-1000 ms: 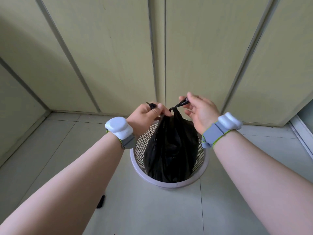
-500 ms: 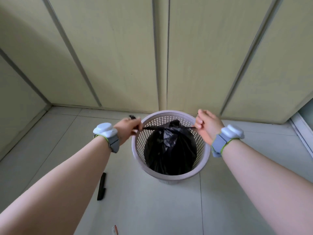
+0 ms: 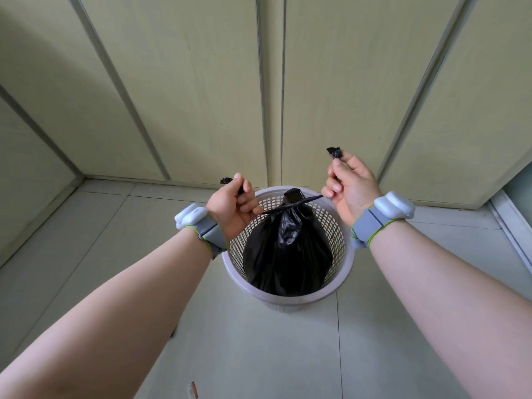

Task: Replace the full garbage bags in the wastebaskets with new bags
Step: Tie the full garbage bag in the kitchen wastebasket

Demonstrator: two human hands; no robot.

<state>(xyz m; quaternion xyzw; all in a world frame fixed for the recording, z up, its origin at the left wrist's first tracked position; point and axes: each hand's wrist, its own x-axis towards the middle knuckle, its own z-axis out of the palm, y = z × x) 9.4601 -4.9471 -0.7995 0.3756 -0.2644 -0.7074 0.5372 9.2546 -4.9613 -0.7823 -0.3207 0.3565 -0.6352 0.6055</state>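
Black bag [image 3: 288,251] sits in the basket [image 3: 344,272]; my left hand [image 3: 230,208] and right hand [image 3: 352,182] grip its tails at nine and three o'clock.

Back wall: pale yellow-green panels [image 3: 187,82], upright, divided by grey strips [image 3: 117,82]. A similar panel [image 3: 28,174] forms the left side wall, meeting the back wall at the corner. Floor: light tiles [image 3: 259,355] with thin joints. One small red-and-white scrap [image 3: 192,390] lies flat on the tiles at the bottom edge. A dark sliver [image 3: 173,332] shows on the floor to the left, mostly hidden; kind not determinable. A white frame [image 3: 509,234] stands at the right edge.
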